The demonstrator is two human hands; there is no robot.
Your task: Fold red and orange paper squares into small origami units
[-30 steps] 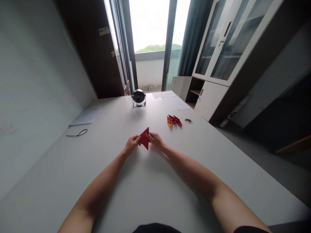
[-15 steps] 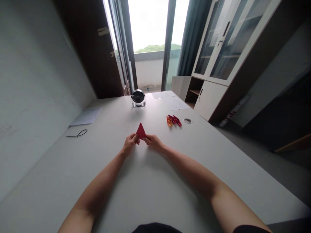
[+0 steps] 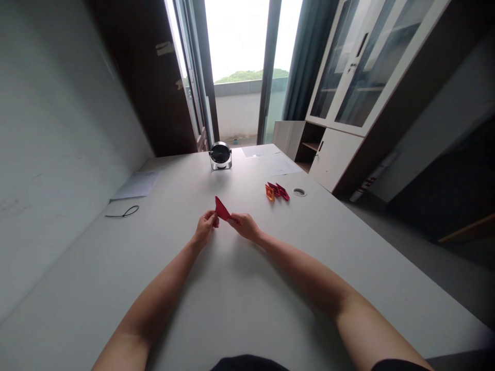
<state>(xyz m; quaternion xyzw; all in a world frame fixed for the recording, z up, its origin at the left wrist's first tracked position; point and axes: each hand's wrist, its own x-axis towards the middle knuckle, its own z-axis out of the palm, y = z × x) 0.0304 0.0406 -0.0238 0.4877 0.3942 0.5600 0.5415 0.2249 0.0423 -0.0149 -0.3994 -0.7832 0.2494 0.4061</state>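
A small red paper triangle [image 3: 221,209] is pinched between both my hands above the middle of the white table [image 3: 232,299]. My left hand [image 3: 206,227] grips its left lower edge with closed fingers. My right hand [image 3: 245,225] holds its right lower corner, fingers closed too. The triangle's tip points up and to the left. Several folded red and orange paper pieces [image 3: 277,191] lie on the table to the right, beyond my hands.
A small round desk fan [image 3: 220,155] stands at the far side of the table. White sheets [image 3: 137,184] and a black cable tie [image 3: 124,212] lie at the left. A cable hole [image 3: 299,192] sits at the right edge. Cabinets stand beyond on the right.
The red triangle was turned in my hands: its long point faced down a second ago, then straight up, and now leans up to the left. Both hands stayed in place.
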